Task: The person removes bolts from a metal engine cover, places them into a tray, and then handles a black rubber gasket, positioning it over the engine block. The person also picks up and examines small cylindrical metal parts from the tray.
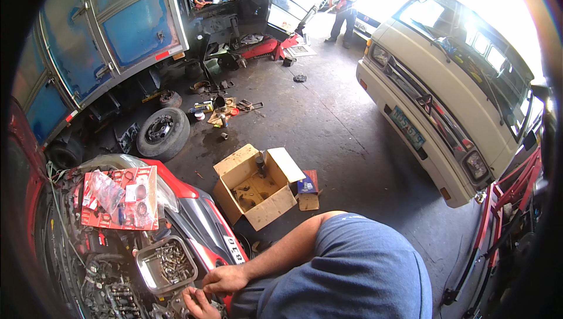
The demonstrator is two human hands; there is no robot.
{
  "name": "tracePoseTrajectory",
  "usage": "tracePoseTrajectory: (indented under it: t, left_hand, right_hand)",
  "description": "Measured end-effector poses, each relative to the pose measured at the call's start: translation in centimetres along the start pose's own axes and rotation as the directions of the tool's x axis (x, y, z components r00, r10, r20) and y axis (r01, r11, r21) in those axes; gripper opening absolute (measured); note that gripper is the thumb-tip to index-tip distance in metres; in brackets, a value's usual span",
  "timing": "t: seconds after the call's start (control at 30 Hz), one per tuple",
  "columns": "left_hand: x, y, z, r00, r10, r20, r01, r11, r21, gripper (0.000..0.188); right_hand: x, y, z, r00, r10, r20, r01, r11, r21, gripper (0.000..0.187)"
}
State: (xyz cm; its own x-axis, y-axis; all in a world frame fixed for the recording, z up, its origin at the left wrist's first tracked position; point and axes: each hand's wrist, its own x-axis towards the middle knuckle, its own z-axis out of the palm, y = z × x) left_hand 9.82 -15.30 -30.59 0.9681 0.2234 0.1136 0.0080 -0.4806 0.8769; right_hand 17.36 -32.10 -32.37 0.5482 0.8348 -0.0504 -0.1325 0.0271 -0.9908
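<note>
Beside the metal tray point(167, 265) of bolts, on the stripped red motorcycle point(193, 213): right hand point(226, 280) and left hand point(198, 304) among engine parts, grip unclear; fairing off, reassembly unstarted

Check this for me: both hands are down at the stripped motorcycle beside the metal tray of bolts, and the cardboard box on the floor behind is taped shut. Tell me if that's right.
One thing is wrong: the cardboard box is open, flaps spread, with small parts inside, as the head view shows. The rest holds: the left hand and right hand are at the motorcycle beside the metal tray of bolts.
</note>
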Motion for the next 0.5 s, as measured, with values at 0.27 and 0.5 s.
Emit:
tracePoseTrajectory:
  t: [0.27,0.5]
  left_hand:
    - [-0.01,-0.57,0.32,0.994,0.107,-0.013,-0.107,0.994,-0.009,0.026]
    - [-0.18,-0.24,0.66,1.000,0.005,-0.025,-0.005,1.000,-0.009,0.026]
  right_hand:
    - [0.35,0.55,-0.24,1.000,0.005,0.011,-0.006,0.999,0.049,0.036]
    - [0.02,0.35,-0.49,1.000,0.021,0.003,-0.021,0.999,0.048,0.037]
